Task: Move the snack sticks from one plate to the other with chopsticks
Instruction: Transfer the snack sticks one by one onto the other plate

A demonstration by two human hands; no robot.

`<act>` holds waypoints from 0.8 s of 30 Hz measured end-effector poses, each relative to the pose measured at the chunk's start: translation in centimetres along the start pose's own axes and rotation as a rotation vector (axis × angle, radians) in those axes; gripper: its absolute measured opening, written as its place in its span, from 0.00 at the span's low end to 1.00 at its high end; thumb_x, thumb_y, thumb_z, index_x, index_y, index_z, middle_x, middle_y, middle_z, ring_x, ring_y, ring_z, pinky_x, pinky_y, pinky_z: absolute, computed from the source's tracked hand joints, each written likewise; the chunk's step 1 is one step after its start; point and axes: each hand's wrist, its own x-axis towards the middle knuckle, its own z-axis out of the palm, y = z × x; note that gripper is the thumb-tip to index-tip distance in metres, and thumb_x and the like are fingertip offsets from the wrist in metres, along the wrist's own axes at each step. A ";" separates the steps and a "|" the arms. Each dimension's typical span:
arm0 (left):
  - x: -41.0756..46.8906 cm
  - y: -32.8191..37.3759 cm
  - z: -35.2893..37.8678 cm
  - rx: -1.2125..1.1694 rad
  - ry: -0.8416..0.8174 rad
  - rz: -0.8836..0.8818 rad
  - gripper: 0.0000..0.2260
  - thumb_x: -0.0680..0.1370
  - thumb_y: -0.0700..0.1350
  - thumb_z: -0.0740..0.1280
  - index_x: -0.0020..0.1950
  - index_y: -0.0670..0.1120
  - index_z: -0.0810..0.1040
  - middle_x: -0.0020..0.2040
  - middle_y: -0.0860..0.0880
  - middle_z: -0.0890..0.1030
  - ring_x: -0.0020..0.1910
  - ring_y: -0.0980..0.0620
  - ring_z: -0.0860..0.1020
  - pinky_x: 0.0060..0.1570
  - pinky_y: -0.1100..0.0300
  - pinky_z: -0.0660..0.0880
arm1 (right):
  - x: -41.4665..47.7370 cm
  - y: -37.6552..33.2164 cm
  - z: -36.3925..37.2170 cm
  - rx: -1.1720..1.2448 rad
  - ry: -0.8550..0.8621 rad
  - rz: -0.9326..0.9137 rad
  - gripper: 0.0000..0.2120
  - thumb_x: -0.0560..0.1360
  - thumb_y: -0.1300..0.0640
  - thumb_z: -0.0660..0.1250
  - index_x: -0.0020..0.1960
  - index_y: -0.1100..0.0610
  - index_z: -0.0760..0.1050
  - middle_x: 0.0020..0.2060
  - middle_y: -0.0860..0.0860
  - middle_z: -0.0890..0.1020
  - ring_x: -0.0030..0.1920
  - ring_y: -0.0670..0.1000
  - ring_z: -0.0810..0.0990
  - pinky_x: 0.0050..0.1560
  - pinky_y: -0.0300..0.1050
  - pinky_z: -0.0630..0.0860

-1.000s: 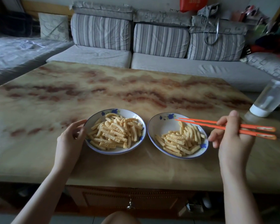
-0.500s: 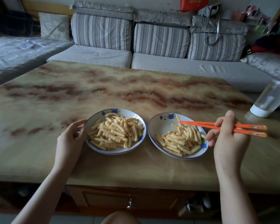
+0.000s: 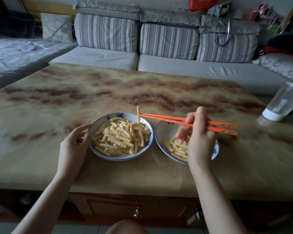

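Note:
Two white plates with blue flowers stand side by side on the marble-patterned table [image 3: 142, 92]. The left plate [image 3: 98, 123] is heaped with ridged yellow snack sticks [image 3: 120, 139]. The right plate [image 3: 161, 130] holds a smaller pile, partly hidden by my right hand [image 3: 200, 137]. That hand grips orange chopsticks [image 3: 166, 119], whose tips pinch one snack stick [image 3: 138, 114] upright above the far rim of the left plate. My left hand [image 3: 74, 144] holds the left plate's left rim with curled fingers.
A clear water bottle [image 3: 284, 100] stands upside down on its white cap near the table's right edge. A striped grey sofa [image 3: 167, 41] runs behind the table. My knee [image 3: 125, 228] shows below the front edge.
My right hand has swung the chopsticks left from the right plate, lifting one snack stick out and carrying it over the left plate. The left hand has stayed on its rim.

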 end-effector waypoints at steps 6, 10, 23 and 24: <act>0.0 -0.1 0.0 0.007 -0.002 0.008 0.13 0.79 0.43 0.64 0.62 0.50 0.79 0.45 0.52 0.80 0.40 0.67 0.74 0.37 0.78 0.67 | -0.8 1.6 2.3 -0.003 -0.170 0.018 0.18 0.82 0.52 0.54 0.37 0.58 0.70 0.20 0.56 0.73 0.20 0.52 0.70 0.21 0.39 0.63; 0.0 -0.2 0.0 -0.001 -0.005 0.006 0.12 0.79 0.44 0.64 0.62 0.50 0.79 0.46 0.50 0.81 0.41 0.61 0.76 0.39 0.75 0.67 | -0.9 1.9 2.3 -0.030 -0.229 -0.015 0.17 0.82 0.53 0.54 0.38 0.60 0.70 0.21 0.59 0.73 0.19 0.53 0.69 0.20 0.40 0.63; 0.1 -0.3 0.0 0.004 -0.006 0.007 0.13 0.79 0.42 0.64 0.62 0.50 0.79 0.46 0.51 0.81 0.43 0.57 0.77 0.38 0.76 0.66 | 2.5 -1.4 -5.2 -0.205 -0.031 -0.082 0.20 0.83 0.52 0.54 0.34 0.58 0.70 0.17 0.54 0.71 0.16 0.49 0.66 0.18 0.35 0.59; 0.1 -0.4 0.0 0.001 -0.008 0.006 0.13 0.79 0.42 0.64 0.62 0.50 0.79 0.46 0.51 0.81 0.43 0.57 0.77 0.38 0.76 0.67 | 2.6 -1.5 -5.7 -0.217 -0.038 -0.077 0.20 0.83 0.52 0.54 0.34 0.58 0.69 0.16 0.54 0.71 0.16 0.49 0.66 0.18 0.36 0.59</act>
